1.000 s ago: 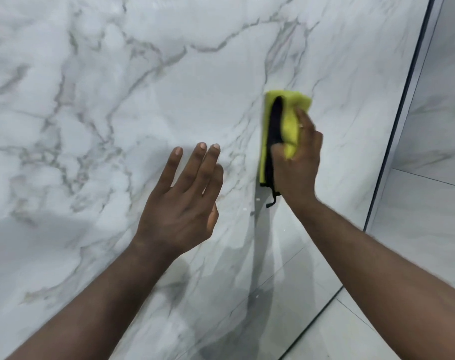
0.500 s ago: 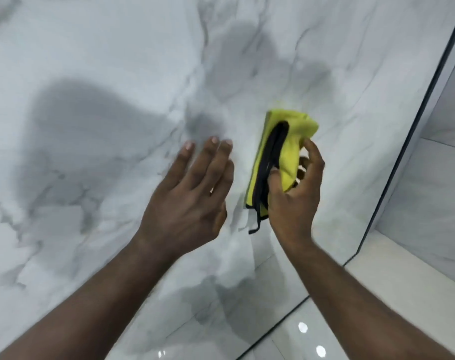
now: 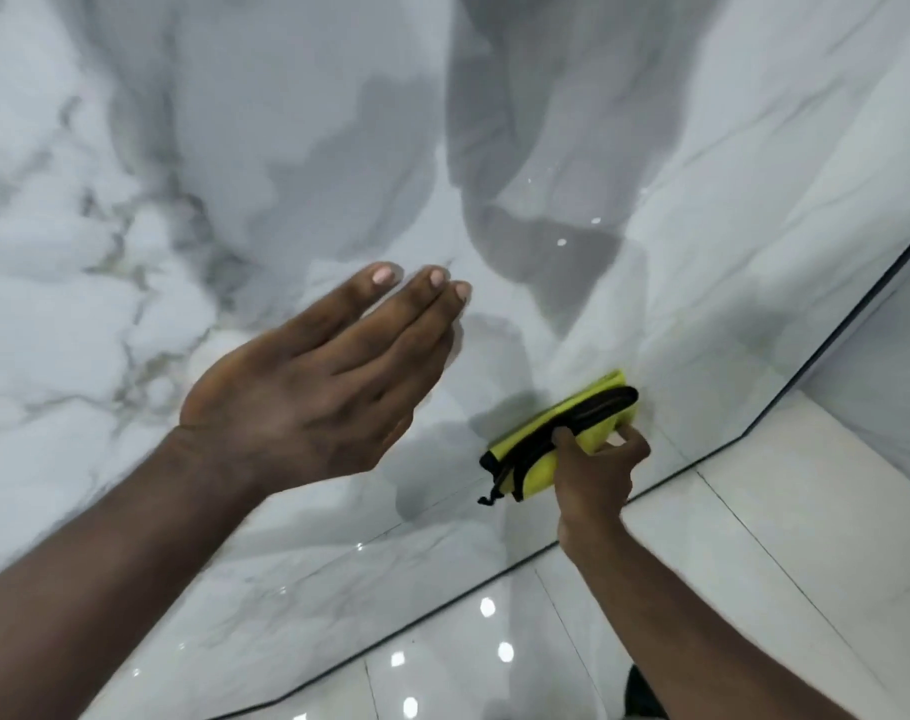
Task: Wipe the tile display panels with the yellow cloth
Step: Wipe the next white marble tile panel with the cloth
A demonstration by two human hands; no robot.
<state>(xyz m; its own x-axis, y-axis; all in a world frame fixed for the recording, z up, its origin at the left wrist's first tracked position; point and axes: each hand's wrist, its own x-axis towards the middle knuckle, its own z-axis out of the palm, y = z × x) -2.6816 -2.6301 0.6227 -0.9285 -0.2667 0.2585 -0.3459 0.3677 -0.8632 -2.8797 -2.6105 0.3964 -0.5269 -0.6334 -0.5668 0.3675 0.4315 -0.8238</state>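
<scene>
Now the cloth [image 3: 572, 433], pinched in the right hand [image 3: 596, 475], is brought down from mid-panel [image 3: 702, 252] to its bottom edge; the stroke seems finished. The left hand [image 3: 312, 381] is held flat, fingers together.

text: none legible | labels: none | brands: none | numbers: none | signs: none | checked: marble-veined tile panel [image 3: 235, 200] filling the upper frame, yellow cloth [image 3: 541, 467] with black edging at lower right of centre, glossy floor [image 3: 754, 537] along the bottom
</scene>
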